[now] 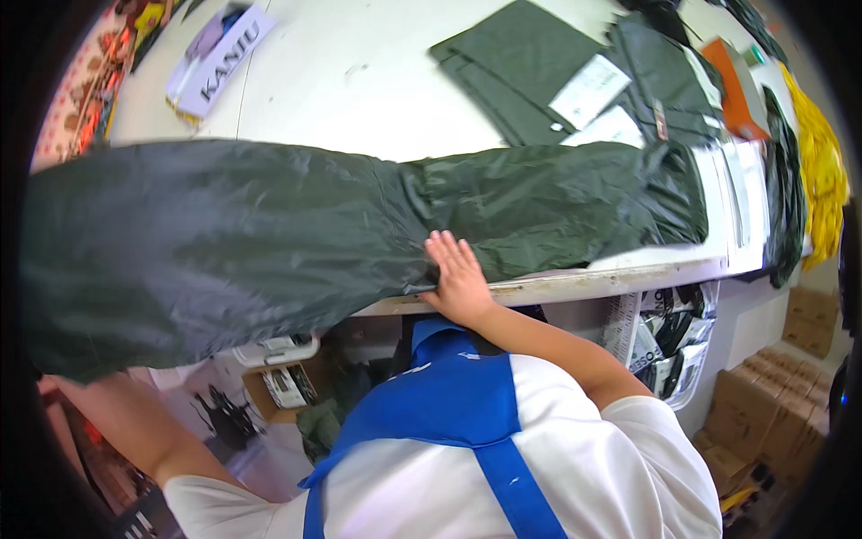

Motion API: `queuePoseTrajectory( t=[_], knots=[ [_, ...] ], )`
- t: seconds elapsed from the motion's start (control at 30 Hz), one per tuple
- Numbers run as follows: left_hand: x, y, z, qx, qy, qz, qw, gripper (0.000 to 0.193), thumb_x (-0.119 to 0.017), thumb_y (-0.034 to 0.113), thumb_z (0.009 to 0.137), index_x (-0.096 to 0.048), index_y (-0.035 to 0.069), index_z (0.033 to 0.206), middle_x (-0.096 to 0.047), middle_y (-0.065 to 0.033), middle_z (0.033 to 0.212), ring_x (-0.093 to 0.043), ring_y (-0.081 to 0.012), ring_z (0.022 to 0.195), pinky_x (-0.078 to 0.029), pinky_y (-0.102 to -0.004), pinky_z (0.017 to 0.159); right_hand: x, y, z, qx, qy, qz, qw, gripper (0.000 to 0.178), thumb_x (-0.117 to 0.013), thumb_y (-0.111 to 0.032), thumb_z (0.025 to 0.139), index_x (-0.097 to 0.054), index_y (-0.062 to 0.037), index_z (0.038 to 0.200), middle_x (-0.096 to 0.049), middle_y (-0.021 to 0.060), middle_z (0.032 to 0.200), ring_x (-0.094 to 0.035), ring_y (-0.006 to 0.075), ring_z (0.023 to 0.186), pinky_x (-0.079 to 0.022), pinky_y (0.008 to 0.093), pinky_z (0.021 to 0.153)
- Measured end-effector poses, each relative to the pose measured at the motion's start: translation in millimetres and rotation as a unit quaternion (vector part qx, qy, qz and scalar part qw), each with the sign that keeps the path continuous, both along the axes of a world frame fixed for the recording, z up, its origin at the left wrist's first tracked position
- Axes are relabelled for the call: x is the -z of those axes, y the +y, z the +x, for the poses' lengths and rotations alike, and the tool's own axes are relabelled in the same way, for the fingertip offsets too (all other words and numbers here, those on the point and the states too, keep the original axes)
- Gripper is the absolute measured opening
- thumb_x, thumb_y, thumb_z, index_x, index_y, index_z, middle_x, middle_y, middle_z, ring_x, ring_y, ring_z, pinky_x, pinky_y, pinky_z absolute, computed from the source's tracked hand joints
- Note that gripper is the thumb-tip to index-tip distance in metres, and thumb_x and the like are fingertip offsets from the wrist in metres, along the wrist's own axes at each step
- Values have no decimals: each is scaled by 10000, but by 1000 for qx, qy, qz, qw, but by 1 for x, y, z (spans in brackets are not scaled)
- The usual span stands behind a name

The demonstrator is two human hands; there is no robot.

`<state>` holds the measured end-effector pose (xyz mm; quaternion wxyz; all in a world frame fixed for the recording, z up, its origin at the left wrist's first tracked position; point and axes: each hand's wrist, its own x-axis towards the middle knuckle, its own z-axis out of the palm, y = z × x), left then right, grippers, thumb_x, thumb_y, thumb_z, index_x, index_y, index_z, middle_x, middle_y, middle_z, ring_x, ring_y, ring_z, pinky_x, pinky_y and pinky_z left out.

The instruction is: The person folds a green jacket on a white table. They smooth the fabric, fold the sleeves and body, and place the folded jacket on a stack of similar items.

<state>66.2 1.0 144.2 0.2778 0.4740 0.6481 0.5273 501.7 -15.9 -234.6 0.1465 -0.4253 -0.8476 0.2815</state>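
Note:
A long dark green waterproof garment (242, 234) lies across the white table, its left part hanging over the front edge. On its narrow middle, near that edge, my right hand (460, 278) rests flat with the fingers stretched out. My left hand (76, 386) is at the garment's lower left corner; the fabric and motion blur hide its fingers, so its grip does not show. To the right, the garment narrows to a gathered end on the tabletop.
Folded dark green garments (530, 63) with white paper labels (590, 90) lie at the far right, beside an orange box (732, 87). A white box (220, 58) stands far left. Yellow plastic (817, 171) hangs at the right. Below are a white basket (687, 377) of packages and cardboard boxes (763, 404).

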Motion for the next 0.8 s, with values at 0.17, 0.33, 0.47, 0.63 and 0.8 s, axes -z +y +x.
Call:
queuePoseTrajectory(
  t=[0.17,0.33,0.47,0.63,0.8],
  knots=[
    [-57,152,305,336,120,62,932,450,-646,225,833,-510,25,1212,-569,-137,1144,-550,-270,1060,-449,-400,903,30,5,6,0,76,39,996,574,-604,-350,802,-538,26,1231,-456,201,1340,-305,341,1332,-175,456,1134],
    [13,179,561,551,202,25,809,475,-637,264,848,-489,24,1230,-539,-162,1191,-522,-294,1120,-427,-420,937,30,-12,0,-73,260,-32,962,417,-507,-297,879,-541,-9,1179,-550,213,1205,-470,372,1158,-337,444,1020],
    [169,125,613,608,295,176,716,652,-689,265,799,-423,66,1360,-421,-200,1389,-428,-368,1263,-371,-436,1034,39,4,23,12,263,-88,961,463,-451,-314,912,-504,4,1245,-519,243,1236,-433,400,1190,-298,474,1050],
    [250,36,449,439,451,76,773,820,-757,301,691,-372,84,1382,-308,-193,1465,-298,-393,1339,-233,-498,1098,24,7,25,-72,391,-254,882,556,-448,-322,926,-342,-70,1410,-313,176,1468,-278,328,1357,-225,400,1115],
    [336,-30,332,311,421,-100,846,878,-742,349,724,-302,79,1434,-168,-208,1524,-179,-437,1380,-194,-538,1100,16,5,21,-180,-44,-143,972,560,-530,-411,866,-474,-113,1337,-447,122,1390,-409,262,1288,-317,405,1055]
  ],
)
